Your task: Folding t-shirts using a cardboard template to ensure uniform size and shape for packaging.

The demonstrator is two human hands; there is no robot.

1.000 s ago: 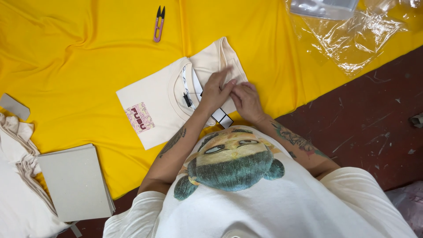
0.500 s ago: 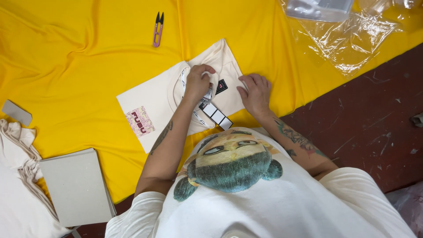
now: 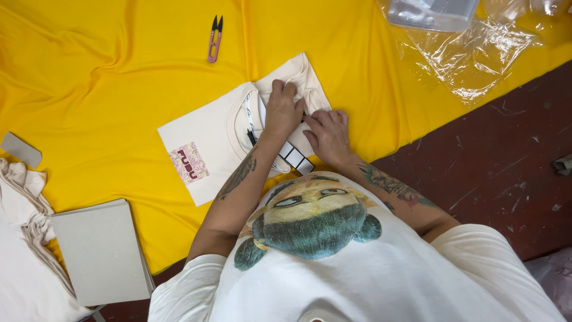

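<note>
A folded cream T-shirt (image 3: 208,134) with a small pink printed patch lies on the yellow cloth (image 3: 119,77). My left hand (image 3: 282,110) presses on the collar area, fingers bent over the fabric near a hang tag. My right hand (image 3: 326,132) sits just beside it, fingers pinching the folded sleeve edge of the same shirt. A black-and-white tag strip (image 3: 295,159) pokes out below my hands.
Purple thread snips (image 3: 214,39) lie on the cloth above the shirt. Clear plastic bags (image 3: 471,42) sit at the top right. Grey cardboard sheets (image 3: 98,250) and a pile of cream garments (image 3: 24,250) lie at the lower left. Dark red floor (image 3: 506,155) shows at right.
Both hands have shifted up and closer together on the shirt. The left hand moved from the neck opening onto the folded upper part, and the right hand joined it.
</note>
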